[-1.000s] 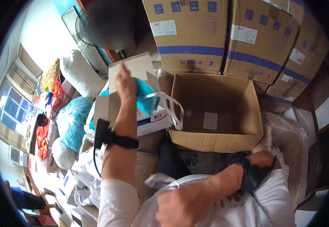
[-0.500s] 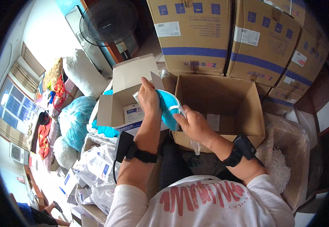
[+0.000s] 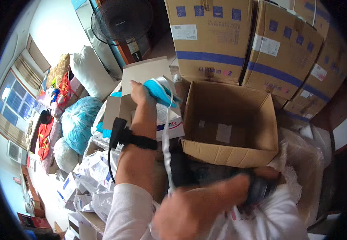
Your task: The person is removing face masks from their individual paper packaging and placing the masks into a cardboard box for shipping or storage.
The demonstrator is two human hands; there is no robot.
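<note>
In front of the small white carton's raised flap [image 3: 149, 67], my left hand [image 3: 141, 95] is closed around a blue folded bundle [image 3: 156, 91]. The bundle looks like thin, soft sheets; their exact kind I cannot make out. From it a long white strap [image 3: 166, 154] stretches down toward my chest. My right hand [image 3: 187, 212], smeared by motion, is at the lower end of this strap and appears closed on it. The fingers of that hand are partly hidden.
An opened brown cardboard box [image 3: 229, 154] stands right of the carton. Large sealed boxes [image 3: 209, 40] are stacked behind, beside a black fan [image 3: 121, 22]. Packets in clear plastic [image 3: 99, 172] lie at the left, below a blue bag [image 3: 79, 122]. Plastic-lined cardboard [image 3: 309, 172] is at the right.
My right hand has left the blue bundle and moved down toward my chest, drawing the white strap out long. My left hand has shifted slightly left with the bundle.
</note>
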